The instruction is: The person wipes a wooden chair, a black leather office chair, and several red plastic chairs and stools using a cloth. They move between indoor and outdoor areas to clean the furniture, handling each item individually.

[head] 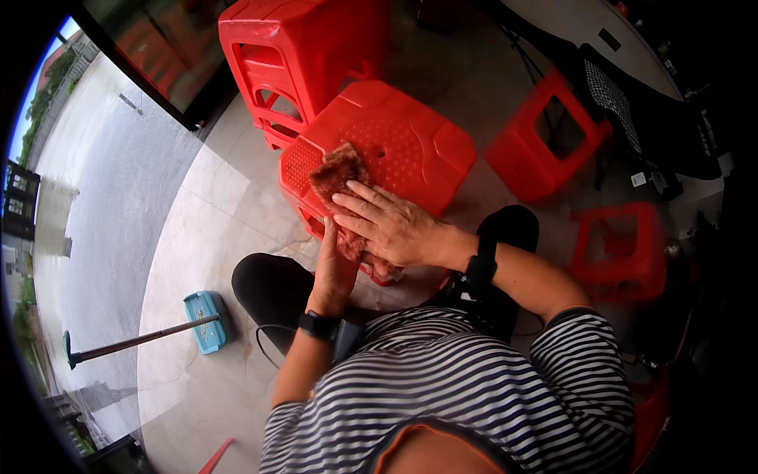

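A red plastic stool (408,133) stands before me between my knees, its dimpled seat facing up. Over the seat's near left edge lies a reddish-brown cloth (340,172), part of it hanging down the side. My right hand (394,225) presses flat on the cloth with its fingers spread a little. Close beside it, my left hand (337,266) is upright at the stool's near side, thumb up, touching the hanging part of the cloth; its other fingers are hidden, so its grip cannot be made out.
Stacked red stools (284,35) stand behind the seat. Two more red stools (536,145) (619,252) are at the right, near a black chair (657,118). A blue long-handled dustpan (207,338) with scraps in it sits on the floor at left.
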`<action>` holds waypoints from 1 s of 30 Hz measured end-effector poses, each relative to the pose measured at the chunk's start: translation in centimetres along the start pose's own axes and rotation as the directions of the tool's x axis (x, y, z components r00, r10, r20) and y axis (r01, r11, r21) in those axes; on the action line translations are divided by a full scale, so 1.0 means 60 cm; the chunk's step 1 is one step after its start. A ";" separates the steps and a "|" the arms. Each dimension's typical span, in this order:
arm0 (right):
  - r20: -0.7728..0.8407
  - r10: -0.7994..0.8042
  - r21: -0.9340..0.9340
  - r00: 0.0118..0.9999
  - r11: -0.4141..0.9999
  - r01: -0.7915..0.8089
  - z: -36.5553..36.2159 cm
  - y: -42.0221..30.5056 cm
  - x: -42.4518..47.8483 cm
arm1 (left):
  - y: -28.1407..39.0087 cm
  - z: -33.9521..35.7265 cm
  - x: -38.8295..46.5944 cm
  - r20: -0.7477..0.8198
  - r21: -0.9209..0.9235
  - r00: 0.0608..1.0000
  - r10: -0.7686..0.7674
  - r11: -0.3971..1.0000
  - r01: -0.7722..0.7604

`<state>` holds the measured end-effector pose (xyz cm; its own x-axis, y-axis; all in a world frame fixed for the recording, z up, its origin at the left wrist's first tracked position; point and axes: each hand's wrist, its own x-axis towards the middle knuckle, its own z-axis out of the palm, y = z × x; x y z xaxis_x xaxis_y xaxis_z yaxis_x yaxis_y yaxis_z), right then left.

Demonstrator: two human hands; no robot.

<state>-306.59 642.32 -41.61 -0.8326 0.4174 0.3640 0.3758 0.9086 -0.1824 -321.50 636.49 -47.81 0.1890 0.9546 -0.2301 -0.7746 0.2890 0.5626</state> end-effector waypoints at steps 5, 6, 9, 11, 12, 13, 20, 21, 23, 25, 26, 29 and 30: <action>-0.025 0.294 -0.140 0.955 0.945 -0.295 0.010 0.142 0.041 | -0.006 -0.031 0.005 -0.199 -0.077 0.978 -0.060 0.996 0.046; -0.032 0.372 -0.129 0.928 0.919 -0.373 -0.001 0.168 0.026 | -0.006 -0.031 0.003 -0.212 -0.080 0.976 -0.044 0.996 0.027; -0.031 0.530 -0.123 0.847 0.839 -0.530 -0.048 0.193 -0.047 | -0.008 -0.035 0.001 -0.213 -0.047 0.977 -0.028 0.999 0.019; -0.103 0.478 -0.139 0.872 0.861 -0.489 -0.054 0.170 -0.102 | -0.009 -0.039 0.005 -0.158 -0.050 0.987 -0.034 0.998 0.027; -0.121 0.457 -0.153 0.881 0.869 -0.471 -0.058 0.144 -0.123 | -0.011 -0.039 0.006 -0.130 -0.049 0.991 -0.042 0.998 0.036; -0.138 0.431 -0.158 0.892 0.879 -0.449 -0.056 0.117 -0.138 | -0.010 -0.038 0.003 -0.120 -0.032 0.993 -0.018 0.999 0.014; -0.104 0.079 0.037 0.991 0.996 -0.075 -0.001 -0.001 -0.036 | 0.003 -0.028 -0.001 0.102 -0.120 0.993 -0.066 0.990 0.078; -0.109 0.072 0.063 0.991 0.996 -0.065 0.002 0.013 -0.022 | 0.000 -0.030 0.000 0.032 -0.105 0.998 -0.055 0.993 0.058; -0.177 0.166 -0.005 0.970 0.985 -0.170 -0.005 0.062 -0.007 | -0.001 -0.031 0.000 -0.106 -0.066 0.994 -0.019 0.998 0.012; -0.279 0.339 -0.088 0.898 0.922 -0.376 -0.009 0.139 -0.023 | -0.003 -0.028 0.006 -0.095 -0.063 0.995 -0.015 0.998 0.009; -0.328 0.451 -0.067 0.830 0.865 -0.497 -0.019 0.167 -0.036 | -0.003 -0.026 0.005 -0.098 -0.053 0.995 -0.006 0.999 0.001; -0.400 0.632 0.069 0.664 0.743 -0.666 -0.029 0.232 -0.088 | -0.001 -0.029 0.003 -0.097 -0.053 0.995 0.007 0.999 -0.012; -0.388 0.749 0.242 0.537 0.645 -0.725 -0.018 0.248 -0.111 | -0.001 -0.027 0.003 -0.091 -0.059 0.996 0.001 0.998 -0.006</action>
<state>-295.00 653.06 -45.79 -0.0075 0.9105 0.4135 0.7477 0.2797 -0.6022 -322.41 636.52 -49.18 0.1323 0.9444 -0.3011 -0.8102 0.2780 0.5160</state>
